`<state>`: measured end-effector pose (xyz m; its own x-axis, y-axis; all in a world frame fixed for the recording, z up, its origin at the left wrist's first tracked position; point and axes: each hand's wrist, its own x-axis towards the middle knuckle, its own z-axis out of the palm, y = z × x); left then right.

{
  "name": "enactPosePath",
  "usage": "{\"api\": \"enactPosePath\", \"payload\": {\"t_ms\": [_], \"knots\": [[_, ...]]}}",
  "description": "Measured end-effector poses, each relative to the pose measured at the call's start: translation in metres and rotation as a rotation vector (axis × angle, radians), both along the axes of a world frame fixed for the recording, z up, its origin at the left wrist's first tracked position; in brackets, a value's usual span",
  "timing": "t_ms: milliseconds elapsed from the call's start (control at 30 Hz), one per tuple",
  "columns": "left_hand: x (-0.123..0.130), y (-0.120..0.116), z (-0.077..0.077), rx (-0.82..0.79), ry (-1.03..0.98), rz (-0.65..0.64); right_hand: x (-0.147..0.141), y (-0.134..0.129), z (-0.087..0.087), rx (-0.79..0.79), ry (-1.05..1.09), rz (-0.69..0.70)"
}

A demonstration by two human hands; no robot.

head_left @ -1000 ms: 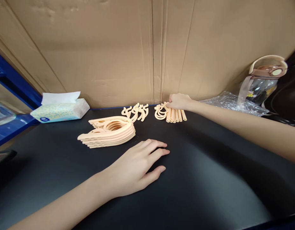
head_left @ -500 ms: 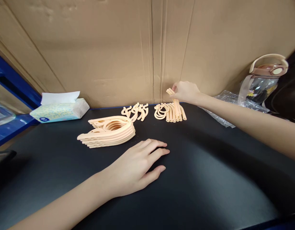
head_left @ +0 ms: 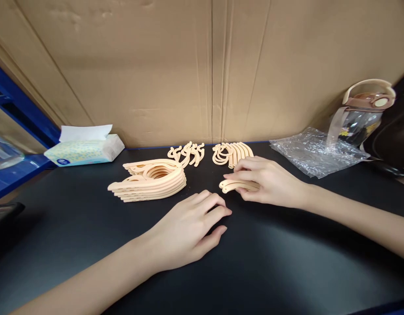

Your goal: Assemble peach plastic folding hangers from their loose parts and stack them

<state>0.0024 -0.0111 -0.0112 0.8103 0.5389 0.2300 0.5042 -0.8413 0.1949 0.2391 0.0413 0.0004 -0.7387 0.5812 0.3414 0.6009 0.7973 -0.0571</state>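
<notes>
Between its thumb and fingers my right hand (head_left: pixel 270 181) holds two curved, peach-coloured plastic hanger arms (head_left: pixel 238 185), lying together with holes at their near ends. My left hand (head_left: pixel 192 229) rests on the black table with fingers spread and nothing in it. Left of centre stands a stack of peach hanger pieces (head_left: pixel 149 188), nested on each other. Behind the stack lies a group of small hooks (head_left: pixel 190 154). Beyond my right hand, several more curved arms (head_left: pixel 241 151) are lined up side by side, with ring-like curved pieces (head_left: pixel 220 154) at their left end.
A tissue pack (head_left: pixel 84 151) sits at the back left beside a blue metal frame (head_left: pixel 21 116). At the right are crumpled clear plastic wrap (head_left: pixel 307 151) and a clear bottle (head_left: pixel 361 124) with a handle. A cardboard wall (head_left: pixel 162 78) closes off the back of the table (head_left: pixel 254 267).
My right hand has come from the row of curved arms at the back toward me, bringing two of them and turning them sideways. My left hand has stayed almost still.
</notes>
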Motion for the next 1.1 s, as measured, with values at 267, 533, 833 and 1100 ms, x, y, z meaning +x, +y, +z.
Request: {"api": "enactPosePath", "payload": {"t_ms": [267,533,833,1100], "knots": [[-0.002,0.004,-0.003,0.198,-0.082,0.046,-0.002,-0.01,-0.019,0.03,0.044,0.118],[-0.003,0.012,-0.005,0.211,0.014,0.062,-0.005,-0.01,-0.028,0.019,0.05,0.13],[-0.004,0.01,-0.004,0.299,0.098,0.124,-0.003,-0.006,-0.031,0.036,0.043,-0.026],[-0.004,0.01,-0.004,0.352,0.113,0.137,-0.002,-0.004,-0.032,0.012,0.044,-0.032]]}}
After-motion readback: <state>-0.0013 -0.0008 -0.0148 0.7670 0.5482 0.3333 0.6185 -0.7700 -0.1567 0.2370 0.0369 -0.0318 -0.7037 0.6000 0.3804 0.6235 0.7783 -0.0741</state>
